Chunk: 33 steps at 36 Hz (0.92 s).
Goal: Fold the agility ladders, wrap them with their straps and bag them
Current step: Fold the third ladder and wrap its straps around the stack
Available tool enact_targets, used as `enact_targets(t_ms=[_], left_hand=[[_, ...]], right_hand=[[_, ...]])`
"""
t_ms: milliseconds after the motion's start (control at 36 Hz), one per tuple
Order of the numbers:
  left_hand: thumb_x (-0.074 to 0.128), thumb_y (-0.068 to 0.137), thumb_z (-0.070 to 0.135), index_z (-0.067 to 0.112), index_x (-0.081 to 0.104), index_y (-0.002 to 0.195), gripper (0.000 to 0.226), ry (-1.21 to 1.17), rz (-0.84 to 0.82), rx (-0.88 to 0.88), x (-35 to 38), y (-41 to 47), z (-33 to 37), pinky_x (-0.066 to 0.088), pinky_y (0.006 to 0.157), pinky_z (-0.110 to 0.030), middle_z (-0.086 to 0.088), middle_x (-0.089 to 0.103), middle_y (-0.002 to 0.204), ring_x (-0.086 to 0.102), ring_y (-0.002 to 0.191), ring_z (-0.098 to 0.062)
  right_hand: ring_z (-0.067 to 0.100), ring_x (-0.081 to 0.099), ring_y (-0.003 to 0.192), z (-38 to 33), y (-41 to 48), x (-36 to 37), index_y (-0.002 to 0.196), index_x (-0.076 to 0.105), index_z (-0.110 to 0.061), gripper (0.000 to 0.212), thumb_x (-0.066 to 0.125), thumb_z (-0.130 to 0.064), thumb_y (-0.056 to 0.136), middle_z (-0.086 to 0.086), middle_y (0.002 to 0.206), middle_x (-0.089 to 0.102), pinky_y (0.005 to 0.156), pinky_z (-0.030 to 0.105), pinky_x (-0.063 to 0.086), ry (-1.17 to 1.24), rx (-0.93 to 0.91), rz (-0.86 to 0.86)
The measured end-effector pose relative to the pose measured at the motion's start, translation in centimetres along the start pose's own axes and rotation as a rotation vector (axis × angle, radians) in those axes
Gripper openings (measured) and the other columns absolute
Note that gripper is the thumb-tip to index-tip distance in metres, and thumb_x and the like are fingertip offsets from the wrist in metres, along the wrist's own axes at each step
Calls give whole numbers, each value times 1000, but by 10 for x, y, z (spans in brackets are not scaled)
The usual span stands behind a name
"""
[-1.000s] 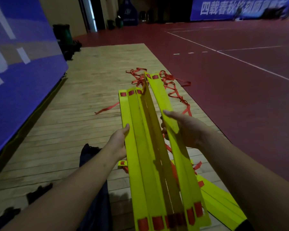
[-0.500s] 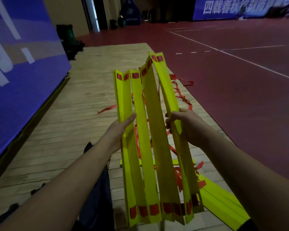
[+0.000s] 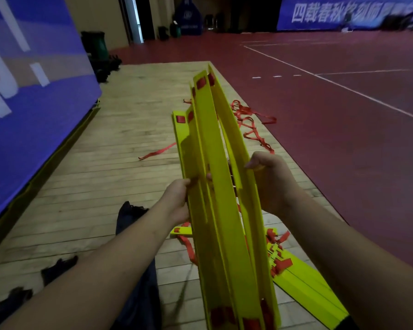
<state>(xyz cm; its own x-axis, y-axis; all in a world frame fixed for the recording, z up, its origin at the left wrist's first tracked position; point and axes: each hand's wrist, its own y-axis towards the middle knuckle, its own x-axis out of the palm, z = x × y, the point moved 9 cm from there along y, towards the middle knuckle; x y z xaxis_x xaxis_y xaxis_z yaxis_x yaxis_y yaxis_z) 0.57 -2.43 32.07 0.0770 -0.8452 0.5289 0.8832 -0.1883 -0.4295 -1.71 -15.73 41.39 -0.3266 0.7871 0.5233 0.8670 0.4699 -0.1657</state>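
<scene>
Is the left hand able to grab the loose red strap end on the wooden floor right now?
Probably not right now. The left hand grips the yellow ladder rungs, so it is full. The red strap lies on the boards past it with nothing between, so after letting go it likely could.

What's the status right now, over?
Both gripping: left hand, right hand. Held: bundle of flat yellow plastic ladder rungs, unwrapped. Trailing: loose red fabric straps on pale wooden floor.
</scene>
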Motion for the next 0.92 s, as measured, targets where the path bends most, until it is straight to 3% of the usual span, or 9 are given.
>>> enact_targets(t_ms=[83,167,250,389,528,694,778,833,917], left_hand=[[41,103,43,7,80,86,55,-127,-94,-6,16,-6,3,49,90,-45,-7,69,77,69,74,-25],[56,95,55,9,75,106,51,-31,-153,23,23,-12,6,53,91,-46,-9,70,91,69,83,-26],[69,89,42,16,77,110,35,117,-142,5,22,-13,1,58,86,-49,-13,73,102,72,88,-29],[76,84,31,15,75,114,34,101,-124,-56,14,-6,-9,45,106,-58,-12,73,105,70,95,-30],[65,87,28,5,74,109,33,-21,-107,-28,16,-8,1,51,91,-52,-20,73,106,73,89,-36],[63,84,26,1,65,120,44,-126,-71,68,11,-10,17,41,105,-60,-25,68,120,64,114,-44],[56,92,28,0,65,120,41,-148,-34,86,5,-9,19,37,110,-60,-23,68,121,60,119,-43],[53,93,28,0,67,111,37,-148,-24,93,3,-10,20,36,111,-58,-21,68,112,59,115,-42],[53,92,30,2,65,113,37,-103,-12,76,6,-12,17,41,107,-56,-22,66,118,61,117,-43]], right_hand=[[29,71,75,5,5,0,120,60,10,52,26,-13,89,26,105,66,52,27,56,15,46,-3],[29,70,85,8,7,-9,117,64,7,52,38,-18,79,21,105,67,73,36,61,-25,53,47],[27,69,86,13,8,-18,121,61,6,57,46,-21,73,18,102,67,79,38,58,-4,74,87],[26,66,77,7,9,-13,115,57,8,53,42,-18,72,17,92,65,68,33,58,75,40,45],[22,61,71,3,10,-15,109,55,1,39,54,-23,78,11,85,62,67,34,53,24,21,50],[22,66,70,10,9,-26,103,65,-13,36,75,-39,80,5,82,67,67,36,55,-253,75,72],[20,67,68,9,11,-27,113,64,-8,29,72,-20,88,7,83,65,61,35,57,-329,30,132],[16,65,58,9,12,-24,102,64,-7,9,59,-4,95,5,71,65,51,28,54,-360,16,165],[14,65,54,14,14,-23,93,65,-8,23,45,4,98,4,64,66,48,26,53,-353,33,174]])
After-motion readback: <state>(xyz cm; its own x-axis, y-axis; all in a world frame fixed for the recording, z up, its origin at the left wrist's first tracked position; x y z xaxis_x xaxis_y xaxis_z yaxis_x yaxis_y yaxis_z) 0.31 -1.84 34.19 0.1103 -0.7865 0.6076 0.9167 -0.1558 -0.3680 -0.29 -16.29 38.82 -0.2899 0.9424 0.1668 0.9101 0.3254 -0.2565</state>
